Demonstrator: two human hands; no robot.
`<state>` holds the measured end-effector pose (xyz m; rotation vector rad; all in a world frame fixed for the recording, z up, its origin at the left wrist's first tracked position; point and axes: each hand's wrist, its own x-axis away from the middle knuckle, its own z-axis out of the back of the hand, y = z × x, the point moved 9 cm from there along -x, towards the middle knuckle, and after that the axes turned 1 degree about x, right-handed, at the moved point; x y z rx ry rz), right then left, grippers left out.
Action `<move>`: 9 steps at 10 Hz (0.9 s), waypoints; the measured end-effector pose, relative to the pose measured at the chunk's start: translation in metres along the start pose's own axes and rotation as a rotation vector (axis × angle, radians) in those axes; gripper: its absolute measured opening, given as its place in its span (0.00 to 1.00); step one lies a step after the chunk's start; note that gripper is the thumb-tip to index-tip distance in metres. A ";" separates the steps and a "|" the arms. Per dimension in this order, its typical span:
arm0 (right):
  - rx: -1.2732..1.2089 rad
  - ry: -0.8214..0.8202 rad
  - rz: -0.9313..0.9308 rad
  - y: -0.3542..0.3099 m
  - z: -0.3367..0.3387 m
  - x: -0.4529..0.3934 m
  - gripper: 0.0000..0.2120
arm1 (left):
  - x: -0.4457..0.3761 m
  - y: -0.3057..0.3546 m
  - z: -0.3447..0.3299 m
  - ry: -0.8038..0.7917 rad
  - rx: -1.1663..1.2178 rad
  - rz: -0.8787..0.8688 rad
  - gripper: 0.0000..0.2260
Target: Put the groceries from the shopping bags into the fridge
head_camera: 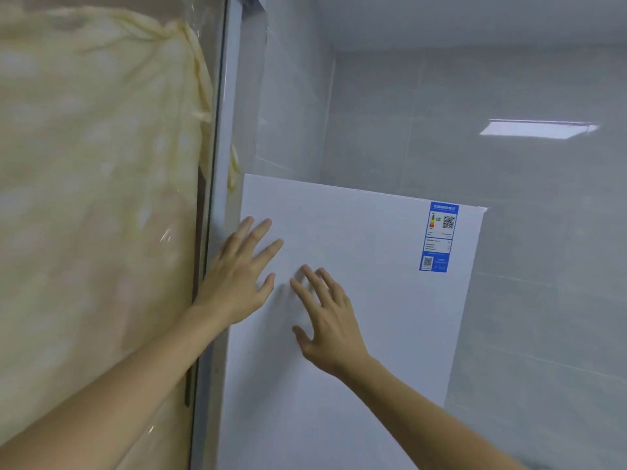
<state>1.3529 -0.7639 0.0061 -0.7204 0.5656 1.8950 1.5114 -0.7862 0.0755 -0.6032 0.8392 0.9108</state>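
The white fridge door (373, 300) fills the lower middle of the head view and looks closed, with a blue energy label (439, 237) at its upper right corner. My left hand (237, 276) lies flat with fingers spread near the door's left edge. My right hand (327, 320) is also spread open, palm toward the door just right of the left hand. Neither hand holds anything. No shopping bags or groceries are in view.
A glass pane with a pale yellow curtain (95, 198) behind it stands at the left, framed by a grey metal post (224, 130). Glossy grey wall tiles (526, 164) rise behind and to the right of the fridge.
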 end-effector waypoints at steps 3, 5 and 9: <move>0.200 -0.216 -0.091 0.067 -0.082 -0.071 0.39 | -0.058 -0.049 -0.143 -0.178 0.210 0.112 0.29; 0.351 -0.164 -0.032 0.083 -0.107 -0.073 0.43 | -0.059 -0.050 -0.182 -0.092 0.236 0.147 0.35; 0.417 -0.246 -0.052 0.084 -0.106 -0.071 0.50 | -0.059 -0.050 -0.172 -0.233 0.190 0.164 0.38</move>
